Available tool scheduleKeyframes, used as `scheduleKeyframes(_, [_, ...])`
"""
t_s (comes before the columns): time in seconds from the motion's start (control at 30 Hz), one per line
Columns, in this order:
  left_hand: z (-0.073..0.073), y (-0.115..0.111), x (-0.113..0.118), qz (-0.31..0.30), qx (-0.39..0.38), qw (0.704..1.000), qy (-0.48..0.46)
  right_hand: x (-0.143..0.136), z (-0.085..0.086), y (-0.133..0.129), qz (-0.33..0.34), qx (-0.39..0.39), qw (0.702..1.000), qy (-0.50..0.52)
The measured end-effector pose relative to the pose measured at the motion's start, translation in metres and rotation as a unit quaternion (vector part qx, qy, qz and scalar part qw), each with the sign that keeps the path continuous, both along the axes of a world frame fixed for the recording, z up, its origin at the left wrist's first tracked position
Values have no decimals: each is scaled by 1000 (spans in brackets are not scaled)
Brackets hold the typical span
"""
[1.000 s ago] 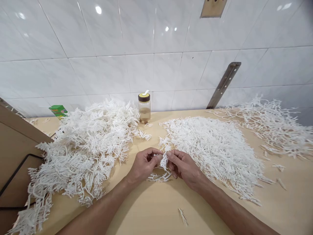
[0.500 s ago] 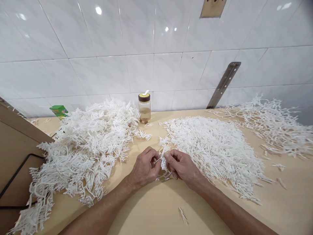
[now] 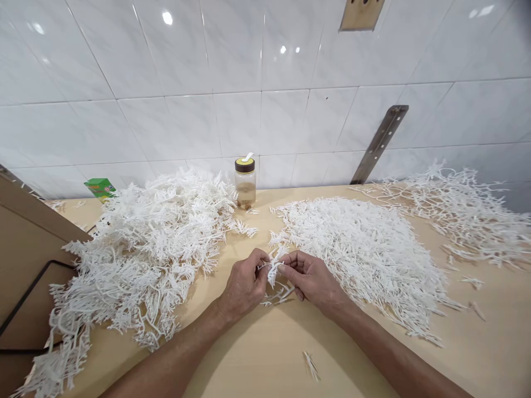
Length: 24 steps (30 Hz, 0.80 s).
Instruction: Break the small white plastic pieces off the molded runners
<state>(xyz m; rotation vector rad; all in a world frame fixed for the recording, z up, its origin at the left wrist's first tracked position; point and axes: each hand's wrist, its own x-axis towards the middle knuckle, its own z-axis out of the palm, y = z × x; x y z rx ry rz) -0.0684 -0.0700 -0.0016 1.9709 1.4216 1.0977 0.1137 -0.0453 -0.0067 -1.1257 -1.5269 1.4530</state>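
Observation:
My left hand (image 3: 245,282) and my right hand (image 3: 309,279) meet at the middle of the table, both with thumb and fingers pinched. Between them they hold a small white branched sprig (image 3: 274,271), which looks like plastic. Under it, a few loose white branched stems (image 3: 279,294) lie on the tabletop. Left of my hands rises a large heap of white branched sprigs (image 3: 166,243). A flatter pile of short white pieces (image 3: 357,249) spreads out just beyond my right hand.
A clear jar (image 3: 245,185) with a dark-rimmed yellow lid stands at the back. Bare white stems (image 3: 468,215) are tangled at the far right. A green box (image 3: 100,188) is at the back left, near a brown panel (image 3: 29,260). Small scraps (image 3: 311,366) lie in front on the table (image 3: 249,365).
The sprig between my fingers has turned and now spreads sideways between both pinches. My hands have shifted only slightly; the piles look the same.

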Motion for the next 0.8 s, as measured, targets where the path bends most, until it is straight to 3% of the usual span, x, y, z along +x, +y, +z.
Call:
scheduleKeyframes(0.3, [4, 3, 0, -3, 36, 999, -17, 4, 4, 1, 50, -21, 996, 64])
scheduleKeyframes(0.8, [11, 1, -2, -53, 35, 998, -13, 4, 7, 3, 22, -15, 999, 27])
